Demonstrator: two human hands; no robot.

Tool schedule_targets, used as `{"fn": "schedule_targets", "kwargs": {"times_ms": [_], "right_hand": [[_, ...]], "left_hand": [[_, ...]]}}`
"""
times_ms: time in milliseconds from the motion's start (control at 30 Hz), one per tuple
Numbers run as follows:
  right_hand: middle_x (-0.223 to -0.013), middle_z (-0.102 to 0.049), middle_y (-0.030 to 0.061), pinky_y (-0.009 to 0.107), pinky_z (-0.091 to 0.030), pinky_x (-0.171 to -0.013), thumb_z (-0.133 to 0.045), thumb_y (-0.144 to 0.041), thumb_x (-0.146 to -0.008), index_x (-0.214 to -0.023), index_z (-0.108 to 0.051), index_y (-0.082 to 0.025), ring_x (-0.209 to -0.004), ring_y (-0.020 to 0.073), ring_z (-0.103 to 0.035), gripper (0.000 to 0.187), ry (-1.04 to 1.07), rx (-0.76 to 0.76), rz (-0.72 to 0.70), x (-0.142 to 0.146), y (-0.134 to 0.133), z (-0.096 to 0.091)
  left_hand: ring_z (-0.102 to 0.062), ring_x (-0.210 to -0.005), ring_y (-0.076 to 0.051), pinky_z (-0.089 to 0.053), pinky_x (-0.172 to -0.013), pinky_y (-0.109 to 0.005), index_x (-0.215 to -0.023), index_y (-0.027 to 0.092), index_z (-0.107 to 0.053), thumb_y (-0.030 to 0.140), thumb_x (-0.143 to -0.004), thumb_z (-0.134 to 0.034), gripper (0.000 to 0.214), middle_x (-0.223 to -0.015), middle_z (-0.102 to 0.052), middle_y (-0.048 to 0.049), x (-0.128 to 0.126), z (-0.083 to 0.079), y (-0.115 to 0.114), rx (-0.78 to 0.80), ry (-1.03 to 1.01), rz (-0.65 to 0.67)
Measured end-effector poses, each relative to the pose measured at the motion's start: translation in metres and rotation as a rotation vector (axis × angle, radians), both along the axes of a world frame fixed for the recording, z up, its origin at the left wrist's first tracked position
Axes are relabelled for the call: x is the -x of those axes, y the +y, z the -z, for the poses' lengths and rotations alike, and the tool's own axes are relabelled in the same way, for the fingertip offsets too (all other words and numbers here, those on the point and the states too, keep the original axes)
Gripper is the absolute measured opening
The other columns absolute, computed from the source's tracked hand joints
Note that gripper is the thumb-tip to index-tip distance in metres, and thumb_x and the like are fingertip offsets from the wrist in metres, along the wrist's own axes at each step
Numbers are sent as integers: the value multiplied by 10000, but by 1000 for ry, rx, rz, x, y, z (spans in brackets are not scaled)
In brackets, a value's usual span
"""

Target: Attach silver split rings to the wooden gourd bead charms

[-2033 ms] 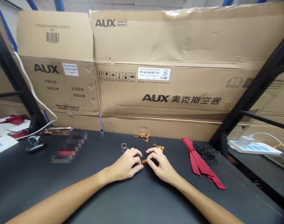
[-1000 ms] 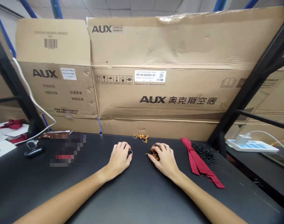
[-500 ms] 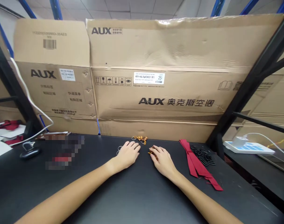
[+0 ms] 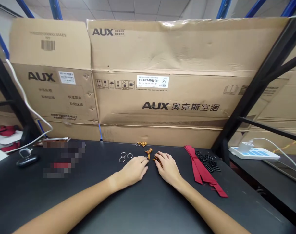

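My left hand (image 4: 135, 170) rests on the black table with its fingers together. Their tips are on the ring end of a small orange-brown gourd charm (image 4: 149, 151), partly hidden under them. My right hand (image 4: 167, 167) lies just to the right, fingers curled over dark brown beads with yellow cord (image 4: 158, 157), mostly covered by the fingers. Behind the hands is another gourd charm (image 4: 143, 144) with a metal ring. To the left of my left hand lie several loose metal split rings (image 4: 123, 155).
Red fabric strips (image 4: 203, 174) and a pile of black clasps (image 4: 208, 161) lie on the right. Cardboard (image 4: 157, 117) stands along the back edge. At left are a black object with a metal loop (image 4: 27, 160) and a blurred patch; a white power strip (image 4: 255, 152) is far right.
My left hand has drawn back, uncovering the split rings. One gourd charm has come away from the other, toward me. My right hand has barely moved.
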State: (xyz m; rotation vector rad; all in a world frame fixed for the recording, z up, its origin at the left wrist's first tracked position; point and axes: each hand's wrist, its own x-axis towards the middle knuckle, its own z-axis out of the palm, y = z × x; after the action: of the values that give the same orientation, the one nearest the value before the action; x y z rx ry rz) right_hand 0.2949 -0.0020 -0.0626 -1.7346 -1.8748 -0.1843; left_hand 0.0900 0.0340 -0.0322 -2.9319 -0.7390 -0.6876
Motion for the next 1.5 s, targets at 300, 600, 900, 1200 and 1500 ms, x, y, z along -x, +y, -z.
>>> {"fn": "schedule_targets", "kwargs": {"times_ms": [300, 600, 900, 1200, 1500], "right_hand": [[-1403, -483, 80, 548, -378, -1030, -515, -239, -877, -1201, -609, -261, -1326, 317, -343, 338, -43, -78, -329, 15, -20, -22], [-1431, -450, 68, 571, -343, -1063, -557, -214, -865, -1027, -685, -265, -1346, 320, -322, 213, -39, -18, -488, 27, -33, -28], [-1375, -477, 93, 552, -358, -1053, -506, -206, -901, -862, -601, -214, -1341, 297, -311, 103, 6, 42, -489, 24, -29, -26], [-1323, -492, 86, 530, -360, -1051, -477, -192, -921, -853, -563, -215, -1325, 272, -320, 112, 74, 79, -539, 35, -37, -28], [-1266, -516, 128, 557, -369, -1029, -455, -162, -911, -849, -553, -196, -1283, 300, -363, 121, 62, 7, -426, 35, -32, -20]], "left_hand": [[-625, -1000, -201, -488, -912, -320, -1048, 199, -586, 161, -935, -460, 174, -1046, -661, -58, 39, -14, -33, 215, -39, 123], [-628, -947, -184, -488, -883, -304, -971, 191, -625, 180, -948, -460, 168, -976, -667, -51, 38, -12, -29, 262, -89, 161], [-547, -1111, -220, -469, -975, -354, -909, 192, -632, 215, -897, -563, 74, -1183, -555, -93, 41, -9, -28, 203, -170, 122], [-510, -1139, -221, -432, -1007, -378, -928, 188, -626, 200, -907, -555, 75, -1182, -552, -91, 41, -6, -26, 164, -131, 124], [-526, -1104, -217, -436, -986, -371, -878, 198, -640, 185, -919, -530, 117, -1183, -544, -82, 40, -9, -27, 192, -159, 130]]}}
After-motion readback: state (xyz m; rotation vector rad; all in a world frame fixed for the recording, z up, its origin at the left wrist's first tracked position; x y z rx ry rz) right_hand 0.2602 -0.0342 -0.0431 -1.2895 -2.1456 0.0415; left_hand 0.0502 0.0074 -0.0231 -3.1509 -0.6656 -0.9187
